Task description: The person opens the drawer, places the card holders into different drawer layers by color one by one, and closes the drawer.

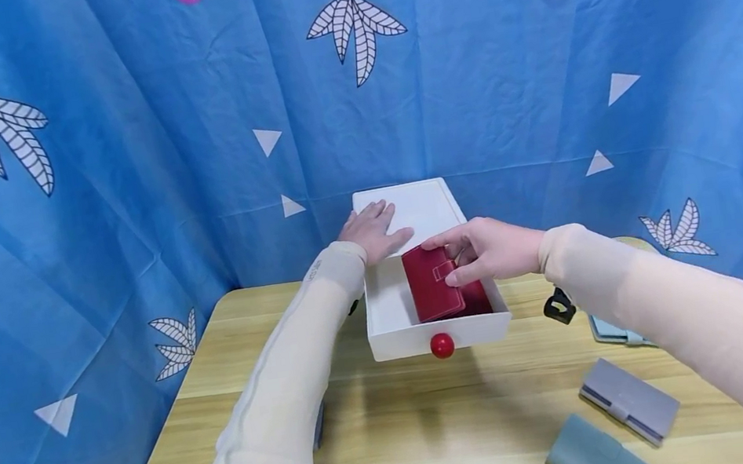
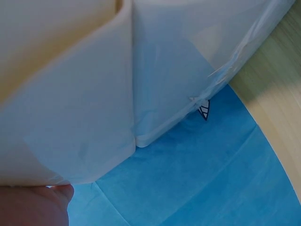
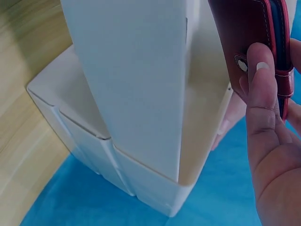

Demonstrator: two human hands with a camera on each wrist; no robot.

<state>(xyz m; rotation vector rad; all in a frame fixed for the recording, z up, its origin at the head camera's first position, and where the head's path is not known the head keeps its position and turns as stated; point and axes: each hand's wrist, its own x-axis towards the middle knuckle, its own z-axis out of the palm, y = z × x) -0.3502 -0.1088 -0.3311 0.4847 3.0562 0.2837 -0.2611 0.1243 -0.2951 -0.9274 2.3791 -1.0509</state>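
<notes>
A white box (image 1: 418,206) stands at the back of the table with its drawer (image 1: 388,301) pulled out toward me; a red ball knob (image 1: 441,345) is on the drawer's front. My left hand (image 1: 374,230) rests on top of the box, fingers spread. My right hand (image 1: 491,248) pinches a dark red wallet (image 1: 432,287) between thumb and fingers, holding it tilted over the drawer. The right wrist view shows the strap and round metal snap on this wallet (image 3: 249,33). Beside and below it, a darker red surface (image 1: 476,298) shows inside the drawer.
On the right side of the table lie a grey wallet (image 1: 630,400), a blue-green wallet (image 1: 597,452) and a light blue one (image 1: 610,331) partly behind my right sleeve. A dark edge (image 1: 318,427) peeks out beside my left forearm. Blue curtains (image 1: 494,88) hang close behind the box.
</notes>
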